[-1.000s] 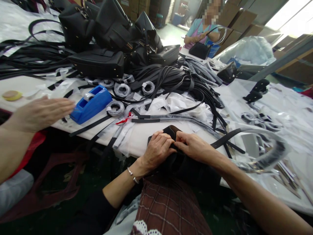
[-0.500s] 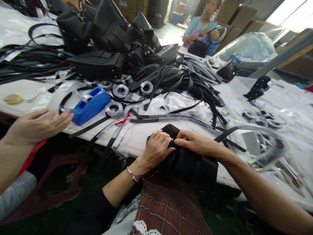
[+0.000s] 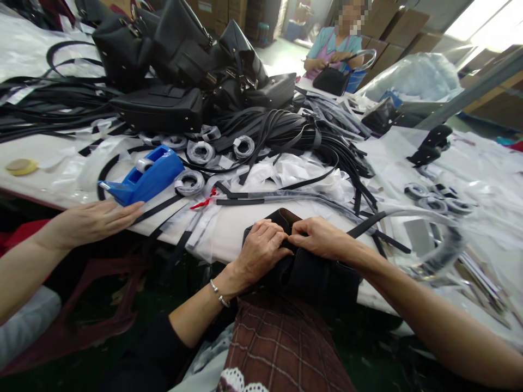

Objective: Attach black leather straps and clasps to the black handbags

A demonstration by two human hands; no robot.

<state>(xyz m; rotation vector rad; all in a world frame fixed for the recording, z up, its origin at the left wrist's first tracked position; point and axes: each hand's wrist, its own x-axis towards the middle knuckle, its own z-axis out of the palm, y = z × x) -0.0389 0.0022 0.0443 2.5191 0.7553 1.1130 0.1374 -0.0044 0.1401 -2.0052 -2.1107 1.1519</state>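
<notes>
A black handbag [image 3: 327,275] rests between my lap and the table's front edge, its brown inside showing at the opening. Over its near left side lies my left hand [image 3: 263,245], fingers curled round the edge. My right hand [image 3: 314,237] pinches the bag's rim at the opening, its fingertips close to those of my left hand. What exactly lies between the right fingertips is hidden. A clear-wrapped bag handle [image 3: 453,239] arches over the table beside my right forearm.
A co-worker's hand [image 3: 90,223] reaches in from the left below a blue tape dispenser [image 3: 151,174]. Black handbags [image 3: 159,106] are heaped at the back, with bundled black straps [image 3: 286,130] and wrapped coils [image 3: 200,152] before them. Another person [image 3: 335,54] holds a bag farther off.
The co-worker's hand at left has moved right and down, away from the tape dispenser's front end. My hands stay at the bag's opening, with only a slight shift of the right one leftward.
</notes>
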